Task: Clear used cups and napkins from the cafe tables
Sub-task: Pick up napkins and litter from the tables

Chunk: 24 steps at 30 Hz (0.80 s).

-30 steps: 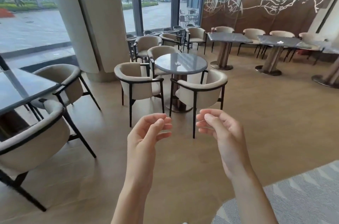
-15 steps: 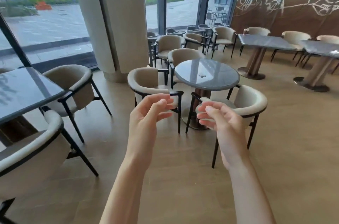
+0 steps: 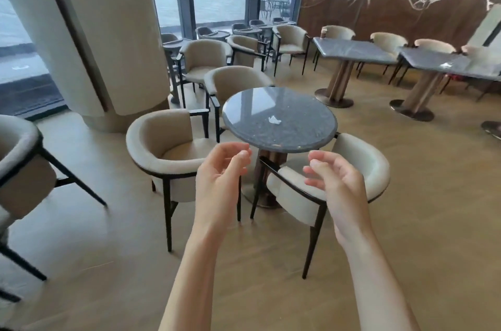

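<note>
Napkin — a small crumpled white scrap, near the middle of the round table, a little toward its right half. It looks like paper, though at this range it is too small to be sure. No cup on this table that I can make out.

Both hands are raised side by side short of the table's near edge, the napkin beyond and between them, somewhat nearer the right hand's line. Left hand: fingers loosely curled toward the thumb, nothing in them. Right hand: the same, relaxed curl, empty. Hands apart from each other, touching nothing.

Step in hand, as I judge it: the approach — the pickup not yet begun.

A chair sits directly under the right hand, between the person and the table; another chair stands to the left of the left hand. The next move likely calls for leaning over or round the near chair back, reaching across the near rim and pinching the scrap with fingertips — it is light and flat.

Farther right, a square table carries a pale, crinkled thing, possibly more litter.
</note>
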Tool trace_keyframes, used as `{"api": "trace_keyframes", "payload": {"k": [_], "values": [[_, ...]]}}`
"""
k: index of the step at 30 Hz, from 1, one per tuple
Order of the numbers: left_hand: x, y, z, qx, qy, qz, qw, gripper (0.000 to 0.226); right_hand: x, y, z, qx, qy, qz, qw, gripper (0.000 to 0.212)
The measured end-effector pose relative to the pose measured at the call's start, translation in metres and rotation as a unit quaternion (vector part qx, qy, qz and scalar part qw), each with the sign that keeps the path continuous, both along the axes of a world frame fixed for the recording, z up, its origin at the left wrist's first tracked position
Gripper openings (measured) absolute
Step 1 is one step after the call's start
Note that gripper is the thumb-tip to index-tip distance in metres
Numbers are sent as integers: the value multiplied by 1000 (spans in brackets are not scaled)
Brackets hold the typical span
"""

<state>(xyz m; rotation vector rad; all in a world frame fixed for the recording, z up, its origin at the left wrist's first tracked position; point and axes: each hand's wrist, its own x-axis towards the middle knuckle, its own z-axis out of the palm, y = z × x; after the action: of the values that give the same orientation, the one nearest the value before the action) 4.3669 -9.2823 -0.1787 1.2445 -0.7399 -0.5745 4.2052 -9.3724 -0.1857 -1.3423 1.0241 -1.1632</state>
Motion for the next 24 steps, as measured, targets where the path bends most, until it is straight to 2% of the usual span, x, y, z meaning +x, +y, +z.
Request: {"api": "trace_keyframes", "payload": {"k": [4,6,11,19,24], "values": [[61,-81,2,2,-7,-23,1000,13,55,-69,2,2,14,-25,1000,21],[80,-113,-6,20,5,-32,999,15,78,-99,-8,22,19,-26,999,16],[123,-195,-37,61,42,-58,996,18,130,-182,-49,70,39,-31,996,17],[195,-356,-90,140,32,-76,987,21,197,-351,-118,126,75,-9,989,26],[239,-465,-108,203,42,-79,975,23,232,-462,-145,173,109,-9,979,24]]}}
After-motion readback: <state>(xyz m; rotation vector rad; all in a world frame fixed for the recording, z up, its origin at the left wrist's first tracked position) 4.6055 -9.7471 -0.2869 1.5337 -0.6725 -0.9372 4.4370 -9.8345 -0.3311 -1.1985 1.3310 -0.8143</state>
